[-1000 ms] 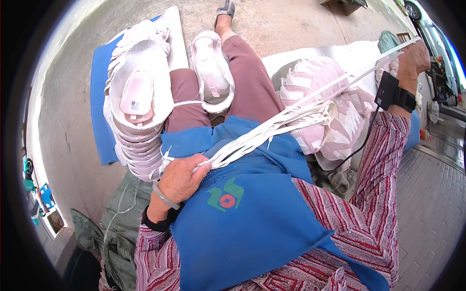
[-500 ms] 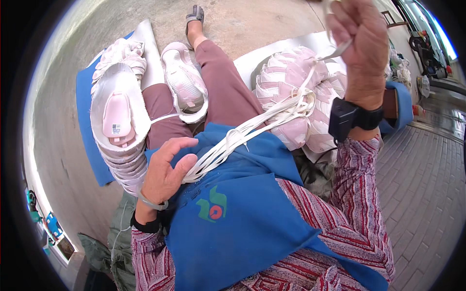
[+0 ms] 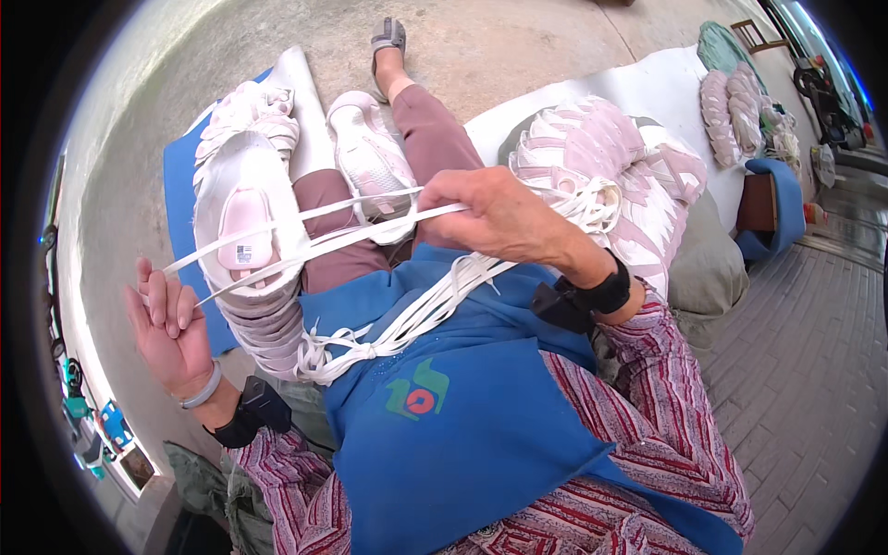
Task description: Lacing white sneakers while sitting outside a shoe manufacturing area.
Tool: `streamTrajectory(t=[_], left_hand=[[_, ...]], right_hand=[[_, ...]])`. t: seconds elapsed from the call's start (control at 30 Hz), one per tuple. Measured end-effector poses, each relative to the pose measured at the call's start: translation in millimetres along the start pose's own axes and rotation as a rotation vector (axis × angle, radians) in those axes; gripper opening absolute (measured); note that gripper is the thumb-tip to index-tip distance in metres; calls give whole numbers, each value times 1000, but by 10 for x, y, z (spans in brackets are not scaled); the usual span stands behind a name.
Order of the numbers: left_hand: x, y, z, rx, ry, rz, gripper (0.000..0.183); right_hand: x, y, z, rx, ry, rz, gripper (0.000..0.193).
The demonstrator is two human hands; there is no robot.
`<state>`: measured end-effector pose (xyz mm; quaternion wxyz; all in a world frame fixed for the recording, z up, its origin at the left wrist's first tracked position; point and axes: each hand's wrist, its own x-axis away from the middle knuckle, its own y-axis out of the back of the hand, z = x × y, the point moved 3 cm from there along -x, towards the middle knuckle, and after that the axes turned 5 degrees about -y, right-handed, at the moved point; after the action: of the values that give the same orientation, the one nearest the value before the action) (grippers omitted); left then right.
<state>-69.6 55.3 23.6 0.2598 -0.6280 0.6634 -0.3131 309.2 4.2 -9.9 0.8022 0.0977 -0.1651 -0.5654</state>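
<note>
A white shoelace (image 3: 319, 248) stretches in two strands between my hands, above my lap. At the left, my left hand (image 3: 171, 324) has its fingers curled in around one end of it. My right hand (image 3: 490, 213) pinches the other end, near the middle. Below the strands, a bundle of loose white shoelaces (image 3: 435, 310) lies across my blue apron (image 3: 462, 444), its far end reaching the shoes at the right. A pink and white shoe upper (image 3: 370, 162) rests by my leg, partly behind the strands.
Left of my lap stands a stack of nested shoe uppers (image 3: 264, 328), with a pink insole (image 3: 242, 213) in the top one. More pink and white uppers (image 3: 573, 139) are heaped at the right. A blue-padded stool (image 3: 772, 208) stands beyond them.
My right hand has come down and left from the upper right. The left hand has moved left off the lace bundle, and a shoelace is now drawn between both hands.
</note>
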Motion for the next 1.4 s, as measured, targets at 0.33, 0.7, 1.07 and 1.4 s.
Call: streamTrajectory(t=[0.33,0.7,1.07,1.4], left_hand=[[348,700,-581,-193,-175,-213,34],[668,1192,-1777,-122,-543,-593,43],[380,-407,868,-1105,422,318,54],[508,-62,1264,-1134,734,254,40]], right_hand=[[382,1198,-466,-236,-481,-502,28],[-240,1236,-516,-1479,30,-428,35],[-503,-50,-285,-1022,-249,-85,29],[-348,146,-510,580,123,-540,34]])
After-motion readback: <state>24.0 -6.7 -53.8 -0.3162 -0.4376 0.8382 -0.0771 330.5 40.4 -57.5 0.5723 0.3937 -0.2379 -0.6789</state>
